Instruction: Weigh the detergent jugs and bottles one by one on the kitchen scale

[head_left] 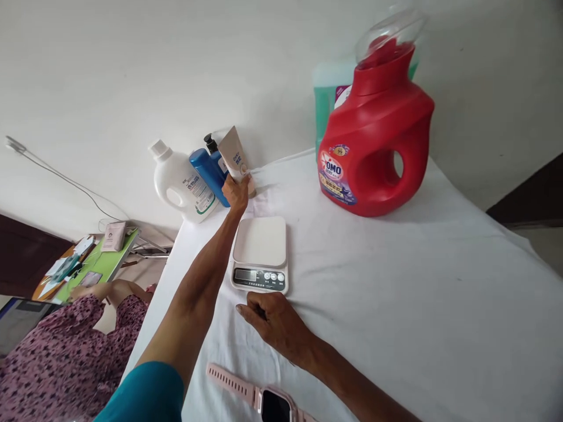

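My left hand (236, 191) reaches to the back of the table and grips a beige squeeze tube (234, 151) near its lower end. The tube leans, with its flat end up. Right behind it are a blue bottle (207, 174) and a black pump bottle (211, 142), both partly hidden. My right hand (275, 325) rests with curled fingers on the cloth, just in front of a white kitchen scale (260, 243). Nothing shows in that hand. The scale's plate bears nothing, and its display looks dark.
A white detergent jug (178, 170) stands at the back left. Farther right, a large red OMO jug (373, 135) partly hides a green container (324, 108). A pink smartwatch (275, 404) lies at the front. Beyond the left edge, a person (74, 357) sits beside a green table (102, 261).
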Tool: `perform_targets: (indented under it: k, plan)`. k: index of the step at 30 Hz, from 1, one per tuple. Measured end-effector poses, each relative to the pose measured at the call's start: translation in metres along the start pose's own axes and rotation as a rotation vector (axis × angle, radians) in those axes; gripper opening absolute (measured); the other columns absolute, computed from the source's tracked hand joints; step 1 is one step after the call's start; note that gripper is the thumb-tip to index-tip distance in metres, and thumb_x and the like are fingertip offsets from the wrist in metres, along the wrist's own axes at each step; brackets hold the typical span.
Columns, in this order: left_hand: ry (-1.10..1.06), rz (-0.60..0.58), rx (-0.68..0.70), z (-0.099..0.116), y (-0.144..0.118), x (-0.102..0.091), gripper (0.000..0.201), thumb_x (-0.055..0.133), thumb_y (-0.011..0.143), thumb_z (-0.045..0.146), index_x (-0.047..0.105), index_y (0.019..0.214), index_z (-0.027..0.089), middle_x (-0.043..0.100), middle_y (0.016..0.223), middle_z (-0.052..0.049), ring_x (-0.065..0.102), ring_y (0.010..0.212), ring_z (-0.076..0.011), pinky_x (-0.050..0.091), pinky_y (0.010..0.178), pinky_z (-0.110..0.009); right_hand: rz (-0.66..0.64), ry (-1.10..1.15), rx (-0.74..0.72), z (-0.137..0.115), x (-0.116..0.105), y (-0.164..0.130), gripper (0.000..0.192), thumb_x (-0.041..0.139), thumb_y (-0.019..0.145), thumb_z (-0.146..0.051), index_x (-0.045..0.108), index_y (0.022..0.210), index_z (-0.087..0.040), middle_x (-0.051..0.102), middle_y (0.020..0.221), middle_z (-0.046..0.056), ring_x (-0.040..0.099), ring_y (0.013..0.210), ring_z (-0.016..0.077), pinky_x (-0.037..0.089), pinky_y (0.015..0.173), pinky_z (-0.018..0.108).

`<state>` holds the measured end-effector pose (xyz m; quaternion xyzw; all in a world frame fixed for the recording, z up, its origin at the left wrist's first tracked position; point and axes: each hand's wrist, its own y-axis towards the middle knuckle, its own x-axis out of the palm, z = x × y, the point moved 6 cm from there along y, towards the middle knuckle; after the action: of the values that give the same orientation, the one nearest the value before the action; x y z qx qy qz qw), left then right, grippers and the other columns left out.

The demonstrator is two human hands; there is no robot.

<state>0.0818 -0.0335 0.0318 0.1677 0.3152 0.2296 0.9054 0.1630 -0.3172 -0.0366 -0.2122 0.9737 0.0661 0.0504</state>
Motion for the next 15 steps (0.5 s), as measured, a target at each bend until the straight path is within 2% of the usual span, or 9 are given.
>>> perform_targets:
  k: [4, 10, 13, 15]
  plan:
    - [0.005, 0.022, -0.002, -0.003, 0.008, -0.003, 0.031, 0.08, 0.076, 0.038, 0.066, 0.097, 0.02, 0.074, 0.107, -0.015, 0.067, 0.108, -0.0328, 0.049, 0.094, -0.043, -0.009, -0.003, -0.008, -0.002, -0.001, -0.001, 0.043, 0.052, 0.096, -0.036, 0.031, 0.063, -0.02, 0.031, 0.058, -0.006, 0.028, 0.057, 0.0092, 0.025, 0.057, 0.027]
    - [0.027, 0.01, -0.033, 0.003, 0.0, -0.007, 0.037, 0.082, 0.074, 0.039, 0.061, 0.099, 0.021, 0.07, 0.113, -0.017, 0.063, 0.118, -0.0364, 0.047, 0.096, -0.046, -0.008, -0.017, -0.015, -0.002, -0.001, -0.001, 0.042, 0.053, 0.096, -0.035, 0.031, 0.064, -0.02, 0.031, 0.058, -0.007, 0.028, 0.057, 0.0089, 0.024, 0.057, 0.027]
    - [0.024, 0.01, -0.017, 0.011, -0.006, -0.016, 0.041, 0.081, 0.075, 0.04, 0.059, 0.103, 0.02, 0.068, 0.115, -0.017, 0.062, 0.119, -0.0347, 0.047, 0.099, -0.045, -0.003, -0.012, -0.012, -0.002, -0.001, -0.001, 0.042, 0.053, 0.095, -0.033, 0.03, 0.064, -0.02, 0.029, 0.058, -0.007, 0.027, 0.057, 0.0086, 0.023, 0.057, 0.027]
    - [-0.01, 0.048, 0.029, 0.021, -0.011, -0.027, 0.051, 0.08, 0.076, 0.041, 0.056, 0.115, 0.018, 0.063, 0.122, -0.018, 0.06, 0.121, -0.0328, 0.047, 0.101, -0.044, 0.005, -0.009, -0.004, -0.001, -0.001, -0.001, 0.042, 0.054, 0.094, -0.032, 0.029, 0.063, -0.02, 0.028, 0.057, -0.007, 0.026, 0.058, 0.0084, 0.024, 0.057, 0.027]
